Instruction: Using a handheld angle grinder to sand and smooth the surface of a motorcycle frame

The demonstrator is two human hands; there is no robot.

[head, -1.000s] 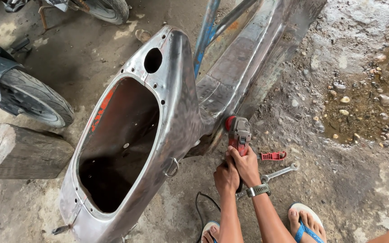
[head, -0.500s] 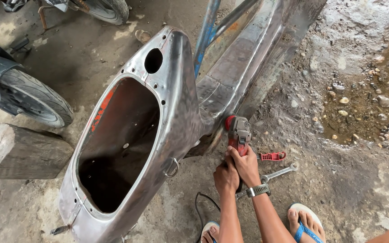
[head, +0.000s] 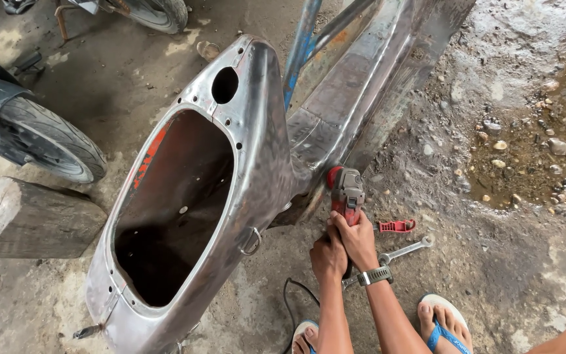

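A motorcycle repair workshop, rough and open-floored. Stripped bare-metal scooter body shell point(head: 230, 183) propped on stained, cracked concrete floor point(head: 519, 275), just left of the fingers point(head: 342, 226) wrapped around a red angle grinder point(head: 345, 190). Chrome spanner point(head: 404, 251) and small red tool point(head: 396, 227) lying just right of those fingers. Parked motorcycle wheel point(head: 50, 141) and wooden block point(head: 31, 219) far to their left.
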